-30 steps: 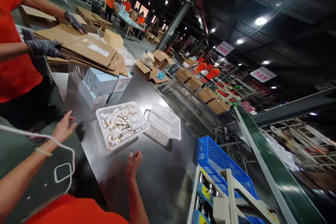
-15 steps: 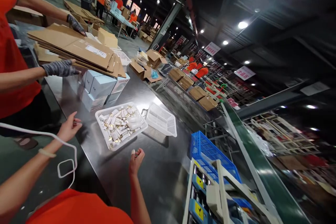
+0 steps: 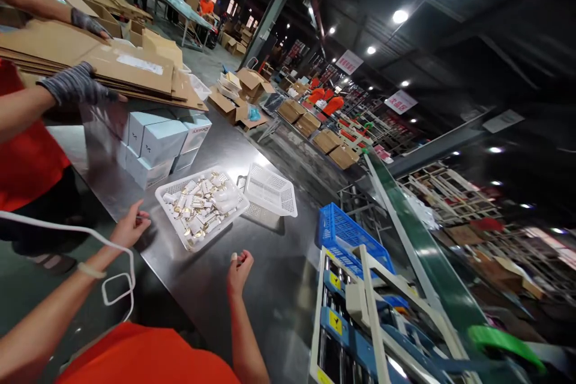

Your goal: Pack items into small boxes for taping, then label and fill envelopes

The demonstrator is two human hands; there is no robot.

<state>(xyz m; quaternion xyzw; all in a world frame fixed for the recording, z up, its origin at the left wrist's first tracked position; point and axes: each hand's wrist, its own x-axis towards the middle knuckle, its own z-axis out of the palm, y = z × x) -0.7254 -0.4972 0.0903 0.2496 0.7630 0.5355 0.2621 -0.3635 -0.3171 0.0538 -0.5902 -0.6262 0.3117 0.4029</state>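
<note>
Head cam: left hand (image 3: 131, 227), left of centre, has crept closer to the white basket (image 3: 220, 230) over the last second, loosely open and seemingly with nothing in it. Right hand (image 3: 239, 272), lower centre, is half curled; can't tell if it's hiding anything. So neither's touching the small white-and-gold parts (image 3: 198, 210) in the basket, too tiny to make out. Upper left, the frame edge cuts off the cardboard stack (image 3: 104, 60).
</note>
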